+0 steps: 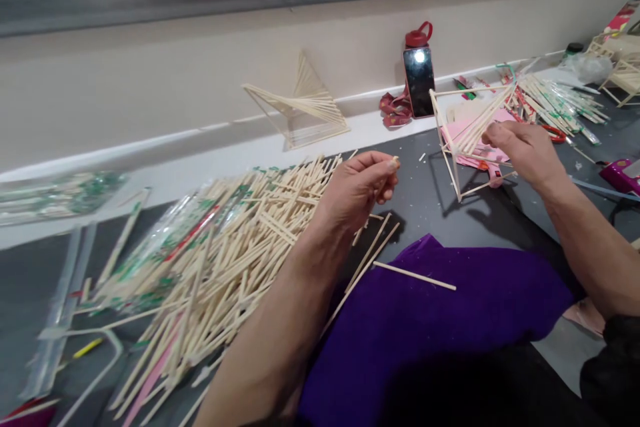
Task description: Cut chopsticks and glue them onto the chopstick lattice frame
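Note:
My right hand point(533, 150) is closed on an open frame of thin wooden sticks point(457, 153), gripping it at a fan of slanted sticks on its right side. The frame is held above the dark tabletop. My left hand point(363, 187) is closed in a pinch in front of the stick pile. A small pale bit shows at its fingertips; I cannot tell what it is. Below that hand is a large heap of loose wooden chopsticks point(265, 227). A single chopstick point(415, 275) lies across a purple cloth point(450, 320).
A finished-looking stick model point(300, 107) stands against the wall. Right of it, a phone point(419, 80) leans on a red-capped bottle point(417, 35). Wrapped chopsticks point(560, 103) and a purple glue gun point(620, 175) lie far right. Clear plastic wrappers point(163, 227) are at left.

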A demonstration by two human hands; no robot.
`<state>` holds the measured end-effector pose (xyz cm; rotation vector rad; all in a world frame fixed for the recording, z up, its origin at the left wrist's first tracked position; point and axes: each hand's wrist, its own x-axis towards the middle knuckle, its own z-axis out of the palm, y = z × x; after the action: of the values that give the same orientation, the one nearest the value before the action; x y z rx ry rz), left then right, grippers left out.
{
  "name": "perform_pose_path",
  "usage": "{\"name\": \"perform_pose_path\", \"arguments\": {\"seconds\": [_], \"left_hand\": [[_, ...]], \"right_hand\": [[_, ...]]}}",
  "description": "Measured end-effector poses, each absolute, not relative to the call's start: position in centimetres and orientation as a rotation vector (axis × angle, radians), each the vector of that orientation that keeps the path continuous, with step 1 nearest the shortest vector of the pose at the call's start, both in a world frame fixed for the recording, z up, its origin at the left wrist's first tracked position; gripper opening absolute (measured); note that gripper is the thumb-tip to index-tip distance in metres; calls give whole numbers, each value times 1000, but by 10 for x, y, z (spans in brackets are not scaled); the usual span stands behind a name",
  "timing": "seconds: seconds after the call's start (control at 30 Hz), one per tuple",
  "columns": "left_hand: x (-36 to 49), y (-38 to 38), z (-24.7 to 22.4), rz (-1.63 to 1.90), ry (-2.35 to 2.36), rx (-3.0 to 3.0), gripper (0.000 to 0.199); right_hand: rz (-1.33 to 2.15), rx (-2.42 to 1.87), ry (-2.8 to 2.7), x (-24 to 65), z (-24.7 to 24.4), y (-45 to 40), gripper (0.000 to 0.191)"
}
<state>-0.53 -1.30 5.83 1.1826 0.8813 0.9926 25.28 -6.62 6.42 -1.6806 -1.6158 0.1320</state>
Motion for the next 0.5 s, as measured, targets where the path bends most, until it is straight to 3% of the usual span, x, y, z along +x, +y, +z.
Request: {"name": "perform_pose_path", "arguments": {"seconds": [0.2, 0.3, 0.5], "left_hand": [[-25, -4, 79, 1202, 848, 1156, 12], [-35, -4, 88, 1251, 827, 1164, 17], [-43, -9, 99, 1304, 791, 1202, 19]], "right_hand": [[193, -1757, -1651, 214, 72, -46, 34], [136, -1814, -1833, 192, 71, -35, 40], [-216, -1857, -2245, 151, 68, -14, 40]]}}
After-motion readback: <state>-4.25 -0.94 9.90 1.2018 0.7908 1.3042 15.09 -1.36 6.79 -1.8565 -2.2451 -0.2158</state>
